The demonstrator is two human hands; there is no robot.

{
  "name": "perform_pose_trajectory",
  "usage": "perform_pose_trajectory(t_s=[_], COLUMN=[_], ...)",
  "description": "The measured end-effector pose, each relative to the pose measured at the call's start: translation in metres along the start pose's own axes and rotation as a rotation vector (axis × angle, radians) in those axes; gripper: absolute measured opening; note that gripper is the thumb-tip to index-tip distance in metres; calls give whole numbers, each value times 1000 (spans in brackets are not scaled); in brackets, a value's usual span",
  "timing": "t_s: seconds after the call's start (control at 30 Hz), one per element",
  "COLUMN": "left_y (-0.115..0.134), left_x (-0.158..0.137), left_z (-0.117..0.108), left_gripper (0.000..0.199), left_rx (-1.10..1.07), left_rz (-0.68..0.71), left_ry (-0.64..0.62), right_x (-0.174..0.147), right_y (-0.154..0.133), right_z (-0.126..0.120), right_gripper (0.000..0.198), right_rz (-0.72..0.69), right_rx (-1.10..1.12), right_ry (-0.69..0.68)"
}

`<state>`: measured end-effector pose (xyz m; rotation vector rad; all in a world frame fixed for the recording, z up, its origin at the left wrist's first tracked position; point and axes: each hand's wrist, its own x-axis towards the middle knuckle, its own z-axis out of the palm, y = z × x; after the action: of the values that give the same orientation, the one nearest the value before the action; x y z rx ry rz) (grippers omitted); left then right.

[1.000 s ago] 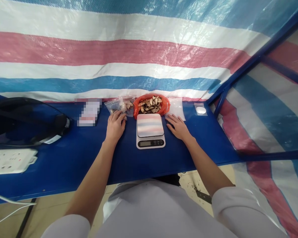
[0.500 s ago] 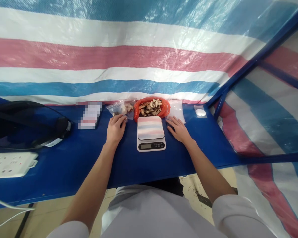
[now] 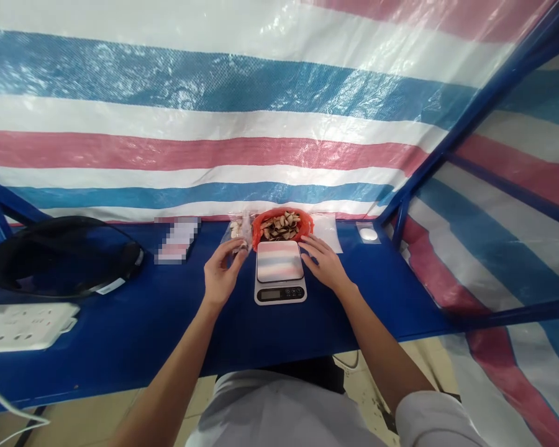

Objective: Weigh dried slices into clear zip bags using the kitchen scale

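Observation:
My left hand has its thumb and fingers closed on the near end of a clear plastic bag with pale pieces inside. Right of that bag, dried brown-and-cream slices fill a red plastic bag with its mouth open. Just in front stands a white kitchen scale with a striped-looking, shiny top and a dark display strip. My right hand is open, its fingers spread by the scale's right edge and the red bag's near right side. A flat clear bag lies behind that hand.
On the blue table, a small packet with a white round item lies far right. A blurred-out phone-like item, a black headband-like device and a white power strip are on the left. Striped sheeting hangs behind.
My left hand has taken hold of the clear bag and turned it more upright beside the red bag. My right hand has shifted left towards the scale. The view has tilted up.

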<state>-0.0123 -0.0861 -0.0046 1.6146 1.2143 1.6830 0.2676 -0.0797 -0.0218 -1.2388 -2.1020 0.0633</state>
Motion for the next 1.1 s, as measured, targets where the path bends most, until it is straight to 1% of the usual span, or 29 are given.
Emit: perform_pose_trajectory(t_s=[0.07,0.17,0.33,0.43,0.57,0.67,0.73,0.83,0.9,1.0,1.1], left_y=[7,11,8,4,-7,-16,-20,-23,-25,-27,-32], left_x=[-4,-8,-6,-1,5,9,11,16,18,20,21], left_z=[10,24,36,37,34,30,28,27,27,28,26], left_gripper=[32,37,36,35,33,32,34,39,41,41,42], left_rx=[-94,-220,-539,-658,-711,-717,-729,-760,-771,-752,-656], left_rz=[-51,-159,-368,-459,-498,-517,-550,-595,-607,-611,-600], left_ry=[-5,-9,15,12,38,54,66,90,98,88,49], right_x=[11,25,44,50,55,57,58,59,59,59,61], right_y=[-13,-23,-24,-24,-26,-28,-29,-29,-28,-25,-22], right_z=[-1,5,20,25,27,27,28,30,31,31,31], right_gripper=[39,45,56,57,52,52,52,50,47,40,36], right_rz=[31,153,361,497,672,818,890,928,931,865,795], right_rx=[108,296,714,930,1052,1100,1118,1134,1107,1062,1062], right_ry=[33,76,55,47,56,-19,-70,-83,-100,-97,-55])
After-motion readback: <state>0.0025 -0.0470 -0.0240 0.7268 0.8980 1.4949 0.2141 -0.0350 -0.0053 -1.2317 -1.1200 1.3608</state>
